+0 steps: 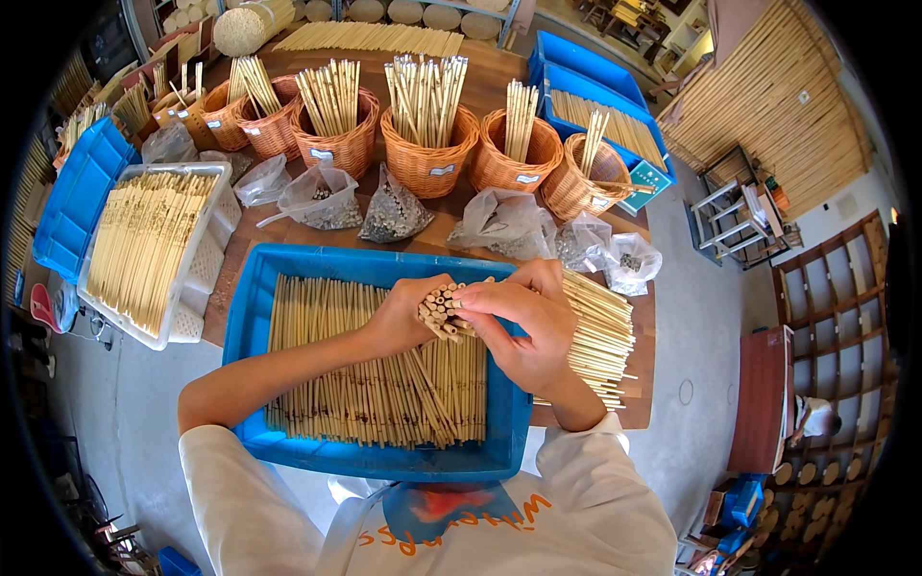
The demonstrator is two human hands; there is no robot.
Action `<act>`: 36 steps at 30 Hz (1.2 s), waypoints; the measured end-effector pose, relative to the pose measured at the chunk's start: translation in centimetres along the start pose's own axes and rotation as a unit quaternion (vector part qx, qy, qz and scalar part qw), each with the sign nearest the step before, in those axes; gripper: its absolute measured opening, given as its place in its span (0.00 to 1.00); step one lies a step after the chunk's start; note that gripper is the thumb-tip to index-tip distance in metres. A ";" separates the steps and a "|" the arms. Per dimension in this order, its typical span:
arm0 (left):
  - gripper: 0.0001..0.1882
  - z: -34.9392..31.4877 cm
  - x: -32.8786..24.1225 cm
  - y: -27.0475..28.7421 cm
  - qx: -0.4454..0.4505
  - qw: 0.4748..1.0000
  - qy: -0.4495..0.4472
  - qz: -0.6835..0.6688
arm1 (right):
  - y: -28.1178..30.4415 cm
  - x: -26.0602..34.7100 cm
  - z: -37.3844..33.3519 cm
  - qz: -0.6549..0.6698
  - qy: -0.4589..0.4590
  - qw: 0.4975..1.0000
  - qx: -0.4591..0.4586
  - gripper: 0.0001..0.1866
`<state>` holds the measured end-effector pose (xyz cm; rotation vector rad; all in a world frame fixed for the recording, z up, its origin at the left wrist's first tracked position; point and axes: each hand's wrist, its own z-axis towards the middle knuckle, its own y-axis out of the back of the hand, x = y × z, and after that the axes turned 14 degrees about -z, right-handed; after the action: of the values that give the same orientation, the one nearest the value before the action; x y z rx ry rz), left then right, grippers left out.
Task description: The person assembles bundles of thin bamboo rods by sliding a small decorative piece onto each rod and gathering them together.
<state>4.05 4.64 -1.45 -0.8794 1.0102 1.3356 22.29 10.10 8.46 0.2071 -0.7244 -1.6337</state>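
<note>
My left hand (396, 315) is closed around a bundle of thin bamboo sticks (439, 313), their cut ends turned up toward me. At the bundle's right side, the thumb and fingers of my right hand (533, 326) pinch one stick end. Both hands are above a blue plastic tray (252, 326), where many bamboo sticks (336, 403) lie side by side, a few crossing at an angle. More pale sticks (600, 336) lie loose on the table to the right of the tray, partly behind my right hand. The lower lengths of the bundle are hidden.
Behind the tray stand several wicker baskets (429, 158) of upright sticks, with clear bags of small metal parts (396, 209) before them. A white crate (158, 254) of sticks is at left; blue bins (586, 72) are at back right. Another person (816, 420) is far right.
</note>
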 end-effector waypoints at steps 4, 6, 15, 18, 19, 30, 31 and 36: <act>0.17 0.0 0.3 -0.1 -0.002 1.000 0.001 -0.017 | -0.4 0.1 0.1 0.002 0.000 0.999 -0.032 0.16; 0.17 -0.1 0.4 -0.1 -0.001 1.000 0.005 -0.020 | -0.5 0.0 0.1 0.002 0.009 0.999 -0.042 0.16; 0.17 -0.1 1.1 0.0 -0.002 1.000 -0.001 -0.018 | -0.6 0.2 -0.1 0.032 0.007 0.998 -0.048 0.16; 0.17 0.0 1.1 -0.1 -0.007 1.000 -0.007 -0.018 | -0.4 0.5 0.1 0.036 -0.023 0.999 -0.020 0.15; 0.18 0.0 1.0 -0.1 -0.008 1.000 -0.010 -0.021 | -0.4 0.6 0.3 0.037 -0.038 0.999 -0.010 0.15; 0.20 0.1 1.8 -0.1 -0.016 1.000 -0.024 -0.004 | 0.4 0.8 1.5 0.013 0.001 1.000 -0.026 0.12; 0.20 -0.2 2.1 0.0 -0.018 0.999 0.006 -0.037 | 1.3 1.1 2.6 0.032 0.000 0.999 -0.038 0.11; 0.15 0.6 0.3 -0.3 0.018 0.999 0.020 -0.021 | 11.1 1.1 10.7 0.114 0.057 0.943 -0.307 0.09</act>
<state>4.37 5.26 -1.58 -0.8994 1.0381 1.2642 25.72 12.35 23.39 -0.2245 -0.1184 -1.5323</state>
